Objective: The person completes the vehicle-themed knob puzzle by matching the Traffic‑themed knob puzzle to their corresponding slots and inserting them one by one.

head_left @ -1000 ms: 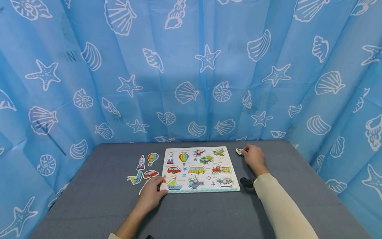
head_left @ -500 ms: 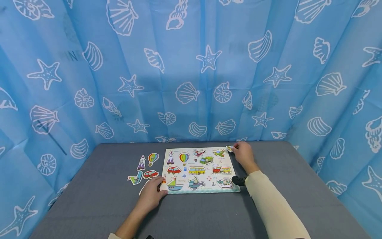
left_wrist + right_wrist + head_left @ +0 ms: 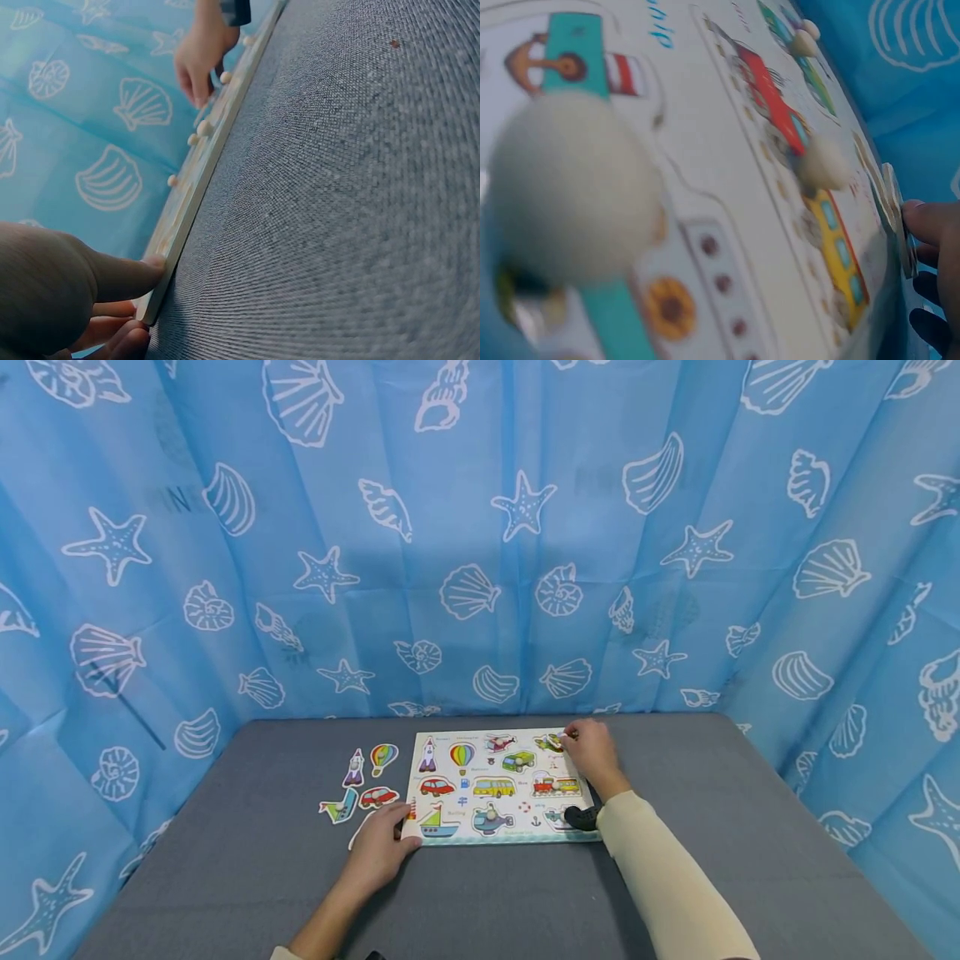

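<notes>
A white knobbed puzzle board [image 3: 480, 841] with vehicle pictures lies flat on the grey table. At its front left corner my left hand [image 3: 378, 847] grips the edge; in the left wrist view, the thumb [image 3: 135, 277] presses on top with fingers below. My right hand [image 3: 592, 752] is over the board's back right corner. It pinches a thin puzzle piece [image 3: 551, 742] by its edge, above the green airplane picture. The right wrist view shows this piece [image 3: 895, 202] tilted, seen almost edge-on. Its picture is mostly hidden there.
Loose pieces lie left of the board: a rocket [image 3: 355, 768], a balloon [image 3: 385, 758], a sailboat [image 3: 340, 807] and a red car [image 3: 378, 797]. Another is partly under my left hand. Knobbed train [image 3: 557, 785] and submarine [image 3: 491, 818] pieces sit in the board. A blue curtain [image 3: 465, 635] hangs behind.
My right hand has carried the puzzle piece leftward from the table right of the board to over its back right corner. The left hand has stayed on the board's corner.
</notes>
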### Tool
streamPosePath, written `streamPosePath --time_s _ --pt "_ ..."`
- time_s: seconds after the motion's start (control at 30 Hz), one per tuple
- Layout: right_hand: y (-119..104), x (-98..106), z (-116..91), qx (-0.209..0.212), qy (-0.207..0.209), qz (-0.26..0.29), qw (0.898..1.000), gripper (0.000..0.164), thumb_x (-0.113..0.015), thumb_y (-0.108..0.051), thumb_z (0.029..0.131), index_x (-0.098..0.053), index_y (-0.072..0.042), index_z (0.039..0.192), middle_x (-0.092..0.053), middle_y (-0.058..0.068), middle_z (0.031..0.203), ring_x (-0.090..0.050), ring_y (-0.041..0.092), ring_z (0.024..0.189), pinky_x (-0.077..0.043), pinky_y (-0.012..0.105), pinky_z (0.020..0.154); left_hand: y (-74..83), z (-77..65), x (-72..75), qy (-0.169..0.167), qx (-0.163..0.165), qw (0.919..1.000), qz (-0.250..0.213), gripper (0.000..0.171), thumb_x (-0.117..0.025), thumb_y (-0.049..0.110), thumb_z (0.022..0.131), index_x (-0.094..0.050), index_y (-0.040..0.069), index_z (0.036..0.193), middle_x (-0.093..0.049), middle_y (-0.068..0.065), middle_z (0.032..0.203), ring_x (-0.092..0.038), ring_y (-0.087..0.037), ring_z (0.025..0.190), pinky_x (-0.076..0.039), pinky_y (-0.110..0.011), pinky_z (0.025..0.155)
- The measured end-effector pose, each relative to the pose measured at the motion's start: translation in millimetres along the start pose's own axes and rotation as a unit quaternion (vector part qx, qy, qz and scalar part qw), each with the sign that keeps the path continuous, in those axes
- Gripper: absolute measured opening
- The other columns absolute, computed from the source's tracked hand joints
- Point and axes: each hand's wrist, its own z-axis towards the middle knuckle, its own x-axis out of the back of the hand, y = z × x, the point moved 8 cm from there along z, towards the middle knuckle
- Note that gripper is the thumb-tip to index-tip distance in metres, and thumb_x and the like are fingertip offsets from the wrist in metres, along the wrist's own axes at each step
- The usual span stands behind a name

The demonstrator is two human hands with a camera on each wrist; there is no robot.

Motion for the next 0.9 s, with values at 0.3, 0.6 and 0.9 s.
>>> streamPosePath --time_s 0.3,0.6,0.9 --pt "-10.9 -10.6 -0.6 -0.001 -0.003 -0.03 1.0 0.015 -0.069 -0.021 0.09 -0.071 -0.007 0.094 -0.06 0.012 0.097 -0.053 0.034 0.098 -0.041 0.051 0.085 0.9 -0.6 1.1 0.001 -0.004 1.0 0.0 0.05 -0.082 0.012 0.076 -0.065 -0.003 0.121 -0.062 -0.017 0.122 -0.058 -0.025 0.096 -0.045 -0.043 0.079" --pt "-17.0 -15.4 0.8 0.001 -0.004 -0.034 0.999 0.014 -0.067 -0.019 0.092 -0.071 -0.006 0.095 -0.06 0.012 0.1 -0.052 0.034 0.099 -0.039 0.051 0.087 0.6 0.3 2.1 -0.003 0.0 1.0 0.0 0.05 -0.082 0.012 0.076 -0.065 -0.003 0.121 -0.061 -0.017 0.122 -0.058 -0.024 0.093 -0.045 -0.042 0.079" --pt "-19.9 -21.4 1.1 0.005 -0.018 -0.04 0.999 0.013 -0.066 -0.019 0.093 -0.071 -0.008 0.098 -0.059 0.013 0.105 -0.049 0.034 0.1 -0.038 0.052 0.087 2.0 -0.3 2.5 0.003 -0.013 0.9999 -0.009 0.049 -0.082 0.01 0.076 -0.065 -0.004 0.12 -0.062 -0.017 0.12 -0.057 -0.02 0.085 -0.045 -0.038 0.073"
